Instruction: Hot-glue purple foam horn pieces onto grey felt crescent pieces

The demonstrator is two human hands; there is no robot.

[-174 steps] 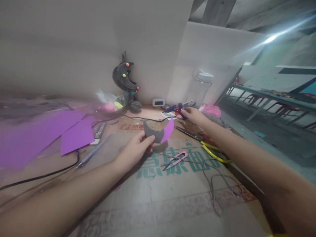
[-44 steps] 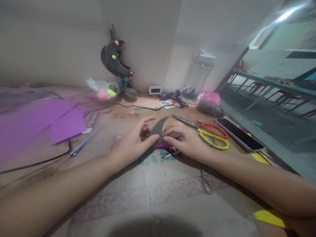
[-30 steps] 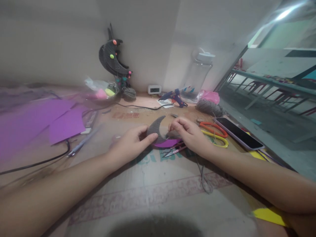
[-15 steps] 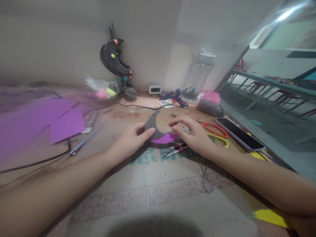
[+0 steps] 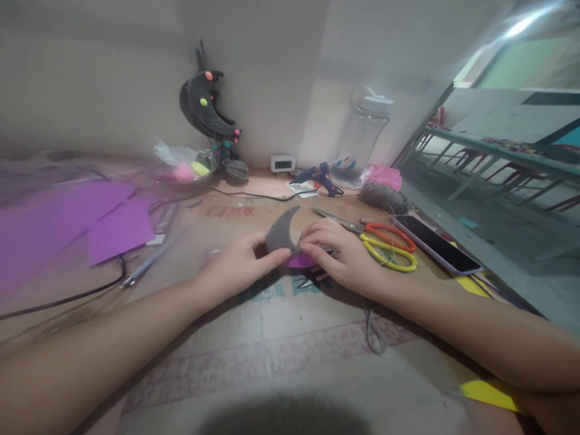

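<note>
A grey yarn-covered crescent (image 5: 281,232) is held in my left hand (image 5: 242,263), the thumb on its lower front and the fingers behind. My right hand (image 5: 338,254) is closed, with thumb and fingertips pinched at the crescent's lower right tip. A purple paper piece (image 5: 302,261) shows just beneath the crescent, partly covered by my hands. Thread snips (image 5: 310,281) lie under my right hand, only the blade end clearly visible. A loop of grey yarn (image 5: 375,335) hangs below my right wrist. Scissors with red and yellow handles (image 5: 389,243) lie right of that hand.
A phone (image 5: 437,244) and grey yarn (image 5: 385,198) lie at right. A glue gun (image 5: 319,177), small clock (image 5: 283,163) and clear bottle (image 5: 365,136) stand at the back. Purple sheets (image 5: 120,226) and a pen (image 5: 142,269) lie left. A decorated dark crescent (image 5: 202,106) is against the wall.
My right hand has moved left and closed its fingertips at the crescent's tip. The crescent is tilted slightly more to the right, and the scissors show more fully.
</note>
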